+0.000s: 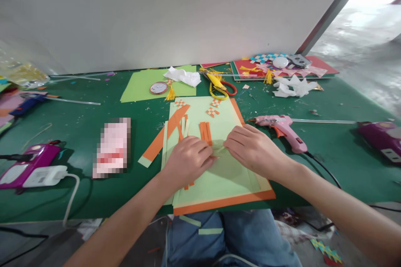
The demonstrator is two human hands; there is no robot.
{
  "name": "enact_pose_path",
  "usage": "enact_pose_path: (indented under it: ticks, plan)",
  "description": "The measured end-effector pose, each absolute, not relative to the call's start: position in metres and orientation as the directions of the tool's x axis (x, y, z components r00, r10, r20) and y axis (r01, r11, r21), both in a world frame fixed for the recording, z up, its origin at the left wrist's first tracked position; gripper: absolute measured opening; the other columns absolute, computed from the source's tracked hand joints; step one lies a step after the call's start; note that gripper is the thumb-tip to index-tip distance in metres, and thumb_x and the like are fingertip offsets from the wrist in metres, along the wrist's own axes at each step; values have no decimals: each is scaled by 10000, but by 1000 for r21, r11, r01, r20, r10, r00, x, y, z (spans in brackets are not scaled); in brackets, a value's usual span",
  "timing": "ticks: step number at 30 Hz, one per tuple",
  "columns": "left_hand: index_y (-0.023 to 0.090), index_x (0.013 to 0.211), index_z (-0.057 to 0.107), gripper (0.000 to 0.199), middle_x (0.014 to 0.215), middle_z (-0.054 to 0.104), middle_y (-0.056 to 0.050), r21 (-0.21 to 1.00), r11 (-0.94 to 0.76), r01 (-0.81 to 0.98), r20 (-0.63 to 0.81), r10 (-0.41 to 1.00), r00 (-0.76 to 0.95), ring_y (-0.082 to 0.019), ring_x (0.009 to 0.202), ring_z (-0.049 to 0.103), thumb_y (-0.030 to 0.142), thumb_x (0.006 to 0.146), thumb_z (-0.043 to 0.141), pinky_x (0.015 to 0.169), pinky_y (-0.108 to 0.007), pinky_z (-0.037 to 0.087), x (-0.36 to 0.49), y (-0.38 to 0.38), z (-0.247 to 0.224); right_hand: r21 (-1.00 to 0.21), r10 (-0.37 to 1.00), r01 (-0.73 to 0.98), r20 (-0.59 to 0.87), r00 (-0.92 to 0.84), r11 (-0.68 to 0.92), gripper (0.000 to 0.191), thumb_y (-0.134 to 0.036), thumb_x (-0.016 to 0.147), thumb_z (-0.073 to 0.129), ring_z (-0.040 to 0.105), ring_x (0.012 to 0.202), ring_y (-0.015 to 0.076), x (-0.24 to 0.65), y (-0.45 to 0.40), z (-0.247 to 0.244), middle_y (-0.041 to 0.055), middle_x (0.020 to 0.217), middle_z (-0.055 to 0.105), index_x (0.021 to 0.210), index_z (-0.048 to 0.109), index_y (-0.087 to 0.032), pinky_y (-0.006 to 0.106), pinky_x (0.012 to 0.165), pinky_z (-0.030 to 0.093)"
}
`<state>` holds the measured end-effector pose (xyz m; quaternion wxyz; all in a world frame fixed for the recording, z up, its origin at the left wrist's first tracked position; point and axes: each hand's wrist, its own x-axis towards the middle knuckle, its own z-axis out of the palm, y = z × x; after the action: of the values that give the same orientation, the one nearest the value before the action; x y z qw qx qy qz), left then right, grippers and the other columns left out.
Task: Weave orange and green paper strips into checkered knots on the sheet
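Observation:
My left hand [189, 156] and my right hand [249, 146] are close together over a stack of pale green paper sheets [219, 183] with orange edges. Their fingers are pinched on a narrow pale green paper strip [219, 149] stretched between them; its ends are hidden by the fingers. Just above my left hand lie two orange paper strips [206, 131] side by side. More orange and pale strips [184, 127] lie to its left, some running under the hand. Small orange-and-white woven paper pieces [213, 112] rest at the top of the sheets.
A pink glue gun [283, 127] lies right of the sheets, its cord trailing down. Scissors [219, 87] are behind. Purple power strips [34, 162] [380, 139] stand at both sides. A wide orange strip [164, 135] overhangs the stack. Crumpled tissue [183, 76] lies at the back.

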<state>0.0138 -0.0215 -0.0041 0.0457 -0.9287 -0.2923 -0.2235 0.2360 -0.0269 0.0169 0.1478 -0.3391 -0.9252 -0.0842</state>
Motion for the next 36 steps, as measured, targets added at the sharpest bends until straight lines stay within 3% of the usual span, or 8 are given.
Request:
enact_pose_path:
  ticks: [6, 13, 16, 19, 22, 24, 29, 36]
  plan:
    - [159, 759, 635, 268, 690, 615, -40, 129, -764, 632, 441, 615, 653, -196, 702, 592, 359, 915, 548, 692, -339, 464, 16, -22, -6, 0, 583, 646, 429, -690, 764, 221, -150, 950, 457, 506, 773, 188, 212, -26, 24, 58, 778, 625, 821, 636, -140, 330, 694, 323]
    - [163, 777, 648, 247, 685, 617, -39, 124, -747, 653, 492, 618, 614, -189, 699, 599, 242, 937, 478, 661, -313, 472, 14, -23, -8, -73, 580, 630, 483, -655, 773, 214, -146, 947, 458, 546, 717, 191, 201, -27, 21, 52, 752, 648, 827, 635, -143, 332, 657, 360]
    - [170, 799, 657, 224, 744, 676, -40, 181, -740, 648, 492, 638, 592, -184, 748, 631, 238, 938, 495, 724, -314, 489, 14, -23, -8, -190, 640, 650, 508, -577, 736, 133, -187, 941, 501, 596, 742, 200, 208, -31, 18, 59, 808, 678, 985, 616, -137, 329, 683, 416]
    - [169, 805, 660, 217, 770, 699, -39, 210, -734, 646, 469, 655, 593, -186, 766, 641, 253, 937, 510, 750, -322, 491, 15, -24, -8, -384, 746, 652, 473, -469, 654, 224, -197, 901, 582, 650, 782, 190, 216, -35, 15, 42, 841, 699, 1118, 560, -144, 302, 708, 468]
    - [168, 820, 659, 183, 777, 703, -38, 209, -746, 633, 470, 644, 604, -191, 772, 643, 256, 919, 533, 757, -328, 490, 15, -25, -7, -588, 815, 565, 394, -426, 579, 274, -156, 894, 580, 682, 843, 140, 218, -40, 12, 16, 928, 714, 1161, 525, -189, 236, 735, 495]
    - [167, 804, 651, 175, 763, 693, -41, 204, -746, 634, 472, 642, 604, -194, 767, 638, 257, 906, 541, 754, -332, 491, 15, -25, -7, -653, 819, 503, 378, -432, 567, 258, -131, 914, 531, 683, 919, 120, 218, -41, 11, 19, 1023, 712, 1159, 518, -209, 214, 788, 497]
    - [169, 761, 624, 167, 732, 662, -40, 208, -729, 652, 445, 664, 601, -193, 750, 621, 238, 887, 538, 731, -328, 489, 15, -25, -6, -678, 807, 462, 364, -464, 572, 300, -80, 926, 446, 664, 1019, 121, 217, -39, 9, 8, 1032, 730, 1187, 489, -221, 221, 853, 486]
    - [173, 718, 592, 275, 700, 658, -31, 233, -733, 639, 448, 664, 598, -190, 743, 622, 321, 938, 518, 743, -333, 489, 13, -24, -5, -746, 826, 423, 297, -480, 514, 278, -117, 946, 429, 688, 949, 106, 220, -38, 6, 6, 1010, 741, 1197, 465, -233, 205, 814, 493]
